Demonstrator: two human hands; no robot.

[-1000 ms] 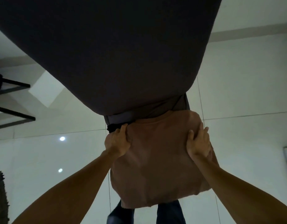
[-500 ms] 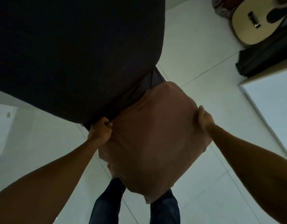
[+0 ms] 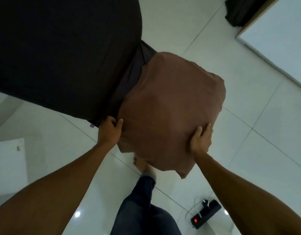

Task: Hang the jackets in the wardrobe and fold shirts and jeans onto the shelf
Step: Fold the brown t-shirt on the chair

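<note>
The brown shirt [image 3: 170, 106], folded into a thick square bundle, was held up in the air between the two hands, above the white tiled floor [image 3: 239, 141]. The left hand [image 3: 110, 129] gripped the left edge of the shirt, with the thumb on top of the cloth and the other fingers curled under it. The right hand [image 3: 200, 141] held the lower right edge of the shirt, thumb and fingers laid on the cloth and bent around its border. Under the shirt, at its upper left side, a dark grey folded garment [image 3: 129, 82] showed as a strip; it was perhaps part of the same pile in the hands, but the view was too dark to tell what it was. Beyond that strip, a big black cloth surface [image 3: 61, 48] filled the area up and left of the shirt. Directly below the shirt a bare foot [image 3: 143, 165] stood on the floor, and a leg in dark jeans [image 3: 143, 200] continued down from it. Lower right of the shirt, well apart from it, a black power strip [image 3: 205, 214] with a small red light lay on the floor. Far up and right of the shirt there was a white panel with a wooden edge [image 3: 281, 39].
</note>
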